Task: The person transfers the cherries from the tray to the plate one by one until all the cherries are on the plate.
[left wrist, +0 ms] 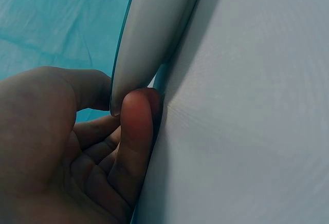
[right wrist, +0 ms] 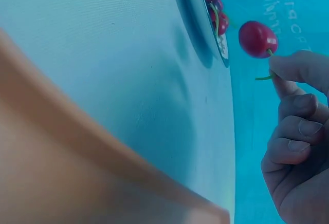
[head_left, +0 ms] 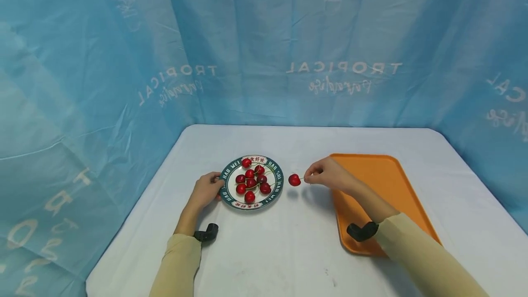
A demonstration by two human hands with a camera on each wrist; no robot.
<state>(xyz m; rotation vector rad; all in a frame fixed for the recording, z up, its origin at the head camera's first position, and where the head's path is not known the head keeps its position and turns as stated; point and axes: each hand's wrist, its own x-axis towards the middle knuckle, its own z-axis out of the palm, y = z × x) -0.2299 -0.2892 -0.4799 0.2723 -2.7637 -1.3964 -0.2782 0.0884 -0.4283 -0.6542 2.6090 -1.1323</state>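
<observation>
A round plate (head_left: 231,201) with a dark green lettered rim holds several red cherries (head_left: 250,182) with green stems. My left hand (head_left: 206,188) grips the plate's left edge; in the left wrist view the thumb lies on one face of the plate (left wrist: 149,34) and curled fingers sit under the other. Between thumb and forefinger, my right hand (head_left: 327,173) pinches one cherry (head_left: 294,179) by its stem. That cherry (right wrist: 258,39) hangs above the white table, to the right of the plate and apart from it.
An orange tray (head_left: 375,168) lies on the right of the white-covered table (head_left: 264,260), under my right forearm. Blue printed curtains (head_left: 255,49) stand behind the table and at both sides. A black wrist band (head_left: 363,231) is on each arm.
</observation>
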